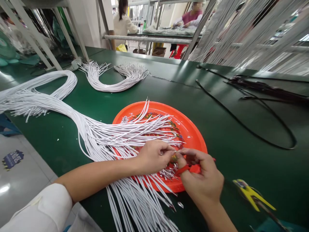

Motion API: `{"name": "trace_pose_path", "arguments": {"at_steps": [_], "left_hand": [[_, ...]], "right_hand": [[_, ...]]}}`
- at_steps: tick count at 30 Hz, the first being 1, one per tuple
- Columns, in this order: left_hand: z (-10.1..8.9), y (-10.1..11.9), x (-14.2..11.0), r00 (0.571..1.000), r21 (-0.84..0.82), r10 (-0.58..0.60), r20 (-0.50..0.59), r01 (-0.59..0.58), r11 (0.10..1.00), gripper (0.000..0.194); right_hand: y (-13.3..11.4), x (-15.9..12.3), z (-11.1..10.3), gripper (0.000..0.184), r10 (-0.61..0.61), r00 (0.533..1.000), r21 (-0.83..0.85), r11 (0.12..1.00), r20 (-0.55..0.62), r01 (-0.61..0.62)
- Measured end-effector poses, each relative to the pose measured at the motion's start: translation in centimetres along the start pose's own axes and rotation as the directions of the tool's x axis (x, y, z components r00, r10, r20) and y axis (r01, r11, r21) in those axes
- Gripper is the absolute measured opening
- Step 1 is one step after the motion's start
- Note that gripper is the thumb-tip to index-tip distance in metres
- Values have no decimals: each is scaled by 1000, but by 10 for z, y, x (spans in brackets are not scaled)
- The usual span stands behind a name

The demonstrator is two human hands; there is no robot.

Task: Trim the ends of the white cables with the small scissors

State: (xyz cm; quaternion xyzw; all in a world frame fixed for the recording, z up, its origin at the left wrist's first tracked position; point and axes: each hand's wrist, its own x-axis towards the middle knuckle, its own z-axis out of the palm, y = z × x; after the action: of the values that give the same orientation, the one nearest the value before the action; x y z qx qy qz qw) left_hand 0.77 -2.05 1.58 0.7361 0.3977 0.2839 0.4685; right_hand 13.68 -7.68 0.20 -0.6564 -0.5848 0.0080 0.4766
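White cords [103, 132] are being spread over a red tray [193, 132], their ends being pointed toward three o'clock; clock directions are being taken from the tray's centre. More ends are being splayed at seven o'clock, past the rim and over the green table [217, 112]. The left hand [152, 158] is being held over the tray's lower part, thumb and forefinger being set in a narrow pinch on a small pale piece [176, 152], too small to identify. The right hand [205, 177] is being held at four o'clock, its fingers being curled around a red-handled tool [194, 168]; the working end is being hidden. Both hands' fingertips are being brought together at the pale piece. Silver bits [169, 173] are being held by the tray near five o'clock. Beyond the rim, a yellow tool [251, 195] is being supported at four, black cords [263, 87] at two, a curved white bundle [111, 86] at eleven. Two people [123, 27] are being seen near twelve, behind a metal frame [145, 39].
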Motion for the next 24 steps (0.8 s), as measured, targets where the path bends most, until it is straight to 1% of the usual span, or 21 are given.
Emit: {"name": "trace_pose_path", "arguments": {"at_steps": [1,2,3,6,8,10,12,14,17,21,24], "left_hand": [[0,0,0,1000,-23,-8,-1,8,1000,23],[1,-1,0,1000,-51,-19,-4,19,998,22],[1,-3,1,999,-84,-33,-7,32,996,22],[1,-6,3,996,-217,-87,-5,84,973,18],[1,-7,5,992,-319,-125,3,119,940,17],[0,-6,6,986,-405,-166,22,161,900,18],[-1,-3,7,978,-457,-203,49,202,866,20],[-2,0,7,973,-490,-220,64,223,843,21],[-3,3,7,972,-521,-220,77,228,823,21],[-4,4,6,975,-514,-197,105,223,829,25],[-5,4,6,972,-511,-196,126,233,827,26]], "right_hand": [[1,0,0,13,-53,999,-12,999,-2,53],[2,-1,-1,12,-80,997,-4,997,-11,80],[2,-1,-1,13,-81,997,19,997,-15,81],[5,-2,0,17,-9,1000,140,990,-12,10],[6,-3,1,20,55,998,212,976,7,-56],[6,-2,2,19,109,994,232,967,10,-108],[6,-1,3,17,153,988,224,964,-9,-147],[6,-1,3,17,173,985,217,962,-22,-164],[8,-1,3,18,166,986,213,964,-15,-159],[8,-3,3,17,176,984,214,962,-24,-167],[4,-2,3,18,209,978,256,946,-20,-197]]}}
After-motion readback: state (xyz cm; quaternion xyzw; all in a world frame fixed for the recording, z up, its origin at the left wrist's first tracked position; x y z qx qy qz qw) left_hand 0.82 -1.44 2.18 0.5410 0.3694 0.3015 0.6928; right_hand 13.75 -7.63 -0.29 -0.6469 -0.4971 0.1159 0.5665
